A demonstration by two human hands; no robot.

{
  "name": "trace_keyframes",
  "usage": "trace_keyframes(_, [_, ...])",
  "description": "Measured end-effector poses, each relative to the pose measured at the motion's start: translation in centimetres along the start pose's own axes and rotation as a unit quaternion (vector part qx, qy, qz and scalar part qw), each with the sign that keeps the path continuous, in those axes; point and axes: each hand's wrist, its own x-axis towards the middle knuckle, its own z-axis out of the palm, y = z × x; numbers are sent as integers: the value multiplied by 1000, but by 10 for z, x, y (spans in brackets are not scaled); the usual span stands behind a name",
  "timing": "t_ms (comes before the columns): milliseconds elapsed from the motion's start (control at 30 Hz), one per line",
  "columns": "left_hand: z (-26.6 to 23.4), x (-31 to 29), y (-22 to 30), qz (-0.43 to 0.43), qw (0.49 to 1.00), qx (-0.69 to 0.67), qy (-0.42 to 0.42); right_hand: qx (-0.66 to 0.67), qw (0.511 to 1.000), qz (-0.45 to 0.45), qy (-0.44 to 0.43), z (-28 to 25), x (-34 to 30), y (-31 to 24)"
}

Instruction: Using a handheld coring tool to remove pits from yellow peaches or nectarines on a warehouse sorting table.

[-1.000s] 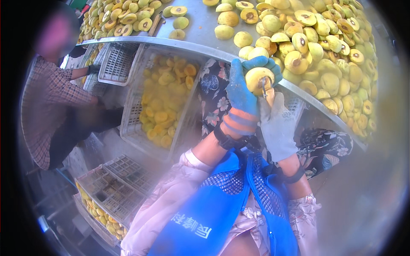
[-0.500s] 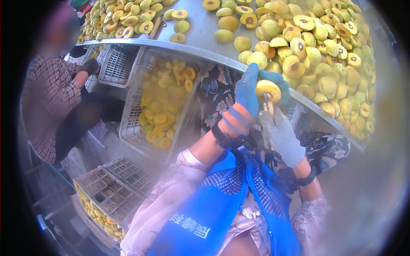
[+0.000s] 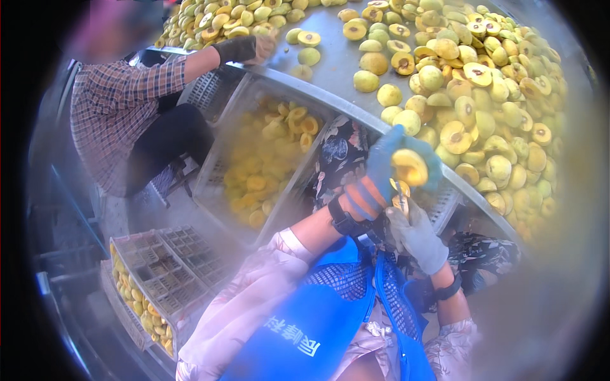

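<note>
My left hand, in a blue glove with orange bands at the cuff, is closed around a yellow peach half just off the table edge. The cut face is turned up and shows a hollow in its middle. My right hand, in a whitish glove, grips a small pitting knife right below the fruit. A small yellow-brown piece sits at the tool's tip; whether it is the pit or flesh I cannot tell. Fingers hide most of the handle.
Halved peaches are heaped on the metal table. A white crate of peach halves stands below its edge. Stacked crates with fruit are at lower left. Another person's dark-gloved hand reaches over the table at left.
The brown centre of the peach half has given way to a hollow, and a small piece shows at the knife. The other person's arm has reached up onto the table. The view has shifted.
</note>
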Motion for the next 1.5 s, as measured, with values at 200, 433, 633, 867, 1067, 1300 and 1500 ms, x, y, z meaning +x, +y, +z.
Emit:
trace_keyframes(200, [-111,-7,66,184,883,336,272,-376,902,-86,196,-23,33,50])
trace_keyframes(433, [-140,53,83,246,561,762,212,-532,827,42,178,-55,46,97])
trace_keyframes(633, [-65,144,99,43,521,848,88,-530,832,70,149,-70,55,144])
trace_keyframes(867, [-138,249,29,-63,445,882,143,-530,847,37,24,-48,44,107])
trace_keyframes(1067, [-71,201,66,-187,928,309,88,-553,829,-12,81,-44,23,96])
trace_keyframes(1300, [-37,65,37,194,953,231,37,-677,736,19,-3,-55,28,102])
trace_keyframes(1500, [-21,28,13,168,970,158,78,-421,846,-164,281,-6,7,-5])
